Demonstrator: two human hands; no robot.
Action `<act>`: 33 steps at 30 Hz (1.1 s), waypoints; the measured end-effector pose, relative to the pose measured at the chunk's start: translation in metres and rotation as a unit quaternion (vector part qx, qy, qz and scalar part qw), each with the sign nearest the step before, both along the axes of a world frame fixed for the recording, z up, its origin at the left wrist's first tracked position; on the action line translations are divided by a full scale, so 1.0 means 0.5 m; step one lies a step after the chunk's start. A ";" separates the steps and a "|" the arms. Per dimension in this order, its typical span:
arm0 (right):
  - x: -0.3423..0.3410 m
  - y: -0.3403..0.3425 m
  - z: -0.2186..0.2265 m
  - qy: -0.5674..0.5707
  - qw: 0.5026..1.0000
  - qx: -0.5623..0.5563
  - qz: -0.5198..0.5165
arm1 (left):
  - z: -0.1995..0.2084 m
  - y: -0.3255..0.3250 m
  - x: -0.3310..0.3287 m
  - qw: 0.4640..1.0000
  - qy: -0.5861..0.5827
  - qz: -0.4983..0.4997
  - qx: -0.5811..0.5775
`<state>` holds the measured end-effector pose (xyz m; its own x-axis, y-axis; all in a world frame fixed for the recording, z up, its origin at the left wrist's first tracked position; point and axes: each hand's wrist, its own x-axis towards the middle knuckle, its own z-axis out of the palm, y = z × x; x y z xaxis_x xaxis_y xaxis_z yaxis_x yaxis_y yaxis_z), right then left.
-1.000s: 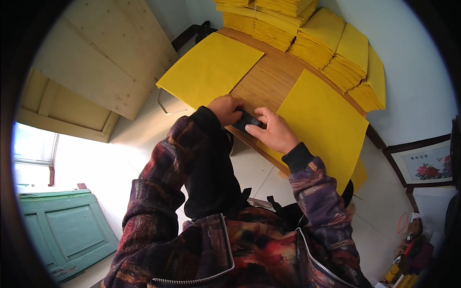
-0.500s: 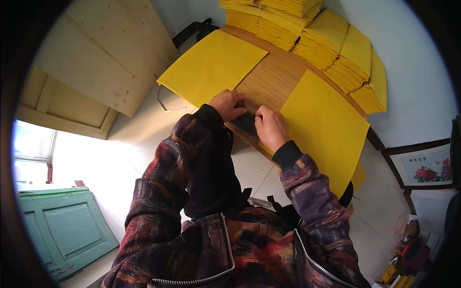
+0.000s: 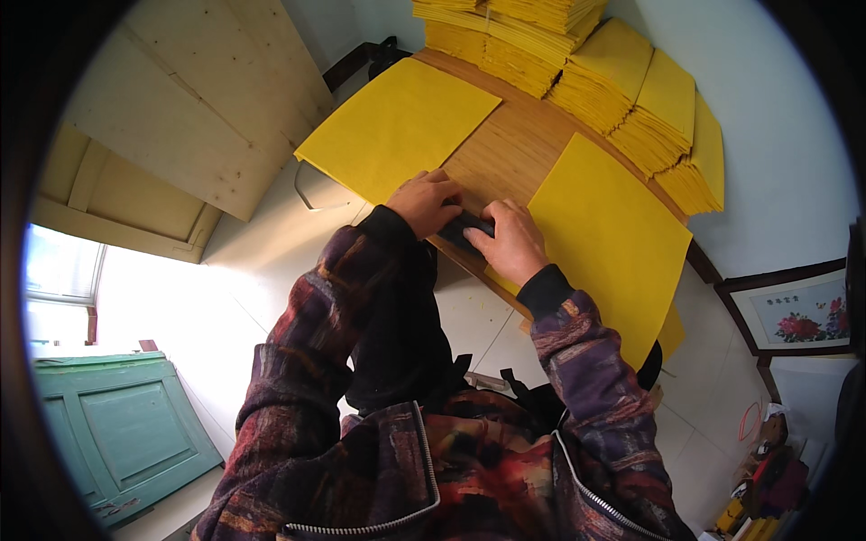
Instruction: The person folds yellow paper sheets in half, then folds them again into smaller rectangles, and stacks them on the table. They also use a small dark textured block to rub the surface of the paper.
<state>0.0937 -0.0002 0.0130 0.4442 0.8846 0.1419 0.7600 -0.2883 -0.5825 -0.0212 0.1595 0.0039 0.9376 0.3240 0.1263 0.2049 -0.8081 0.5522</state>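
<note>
At the near edge of a wooden table (image 3: 505, 151), both my hands are on a small dark, flat object (image 3: 464, 231). My left hand (image 3: 424, 204) curls its fingers over the left end of it. My right hand (image 3: 516, 243) pinches the right end, its thumb lying across the top. What kind of thing it is does not show, as the hands cover much of it. Left of my hands lies a flat yellow sheet (image 3: 397, 126). To the right, a larger yellow sheet (image 3: 606, 239) hangs past the table's near edge.
Thick stacks of folded yellow sheets (image 3: 613, 77) line the table's far and right edge. A wooden board (image 3: 198, 99) leans at the left, and a green panel (image 3: 135, 424) stands lower left. A framed flower picture (image 3: 794, 311) is at the right.
My right hand has turned slightly, and its thumb now lies across the dark object. More of that object's top shows between my hands. The yellow sheets have stayed in place.
</note>
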 end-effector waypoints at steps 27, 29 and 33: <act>-0.005 0.005 -0.004 -0.066 0.991 0.029 0.109 | -0.120 -0.198 -0.141 0.563 -0.289 0.311 -0.709; -0.004 0.011 -0.002 -0.065 0.991 0.046 0.106 | -0.125 -0.199 -0.133 0.598 -0.284 0.323 -0.676; -0.015 0.009 0.001 -0.087 0.981 0.119 0.129 | -0.130 -0.207 -0.118 0.654 -0.317 0.312 -0.612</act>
<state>0.0863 0.0045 0.0137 0.1617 0.8971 0.4112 0.8833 0.0543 -0.4656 -0.0804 0.0562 -0.0611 0.4590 0.8407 -0.2874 -0.3000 0.4512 0.8405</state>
